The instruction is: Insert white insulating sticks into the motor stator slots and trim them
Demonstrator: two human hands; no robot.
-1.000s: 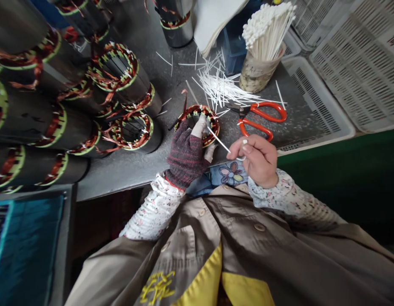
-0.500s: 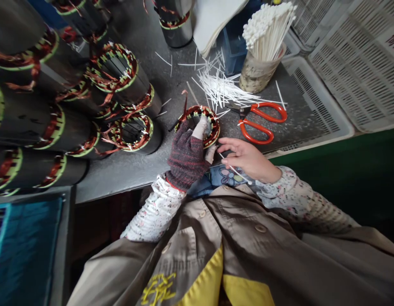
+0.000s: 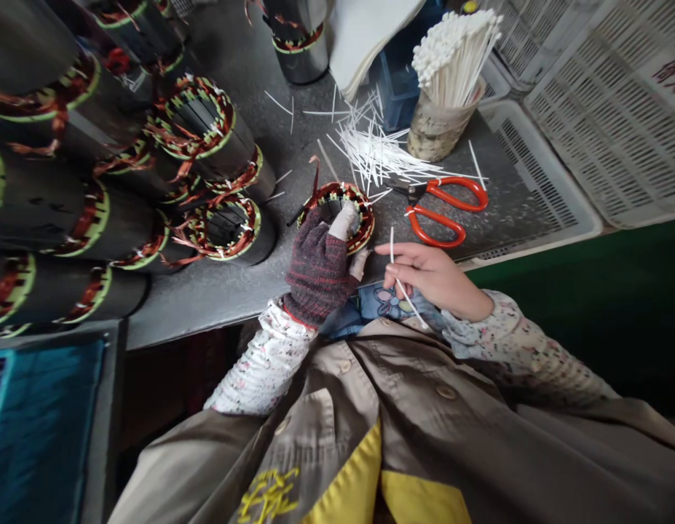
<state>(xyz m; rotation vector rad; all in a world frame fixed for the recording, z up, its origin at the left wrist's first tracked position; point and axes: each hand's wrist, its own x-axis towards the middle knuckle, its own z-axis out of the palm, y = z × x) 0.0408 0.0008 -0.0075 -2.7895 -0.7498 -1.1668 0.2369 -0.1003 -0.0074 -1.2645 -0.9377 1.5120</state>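
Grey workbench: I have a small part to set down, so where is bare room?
Bare workbench shows along the front edge, between the stacked cores and the left hand, and farther back, between those cores and the separate rear stack. Crowded: where the cores stand and around the loose white sticks.

A workshop, judging by stacked copper-wound metal cylinders [image 3: 241, 145].

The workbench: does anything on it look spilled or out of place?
The loose white strips look odd: they lie crisscrossed in a heap beside the cup, with several strays scattered apart, while the white-tipped sticks stand bunched inside it. That may be deliberate; nothing looks plainly damaged.
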